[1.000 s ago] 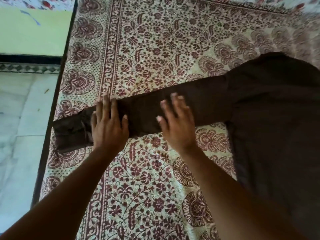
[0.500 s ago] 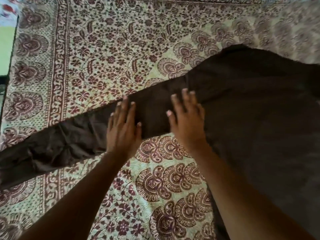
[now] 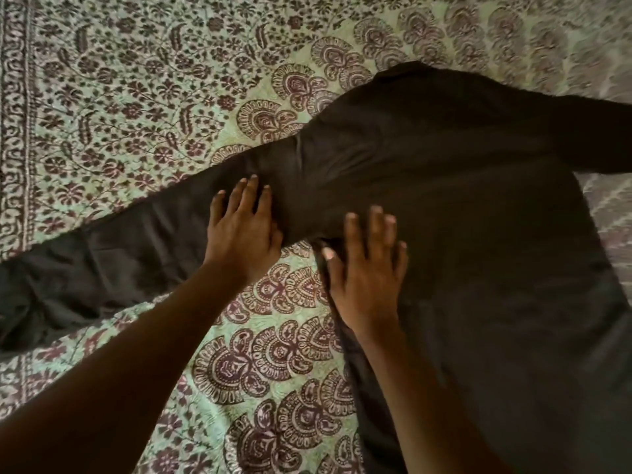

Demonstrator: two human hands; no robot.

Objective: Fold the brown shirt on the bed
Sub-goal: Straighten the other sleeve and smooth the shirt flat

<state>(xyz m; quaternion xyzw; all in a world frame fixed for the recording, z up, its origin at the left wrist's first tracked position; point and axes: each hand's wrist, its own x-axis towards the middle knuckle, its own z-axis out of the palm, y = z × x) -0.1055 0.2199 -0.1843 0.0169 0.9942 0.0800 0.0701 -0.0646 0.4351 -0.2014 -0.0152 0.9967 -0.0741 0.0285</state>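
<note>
Head view | shirt [image 3: 461, 206] lies spread flat on bed [image 3: 136, 97] | your left hand [image 3: 241, 230] and right hand [image 3: 367, 271] press its armpit seam, fingers straight, apart | step: smoothing | next: likely fold sleeve [image 3: 136, 248] across shirt

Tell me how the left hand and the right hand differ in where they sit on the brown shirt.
The left hand rests on the sleeve near the shoulder seam; the right hand rests on the body panel by the underarm edge. The left hand lies farther up the bed; the right hand is nearer the camera. Both lie flat, fingers spread, on the brown shirt.
</note>
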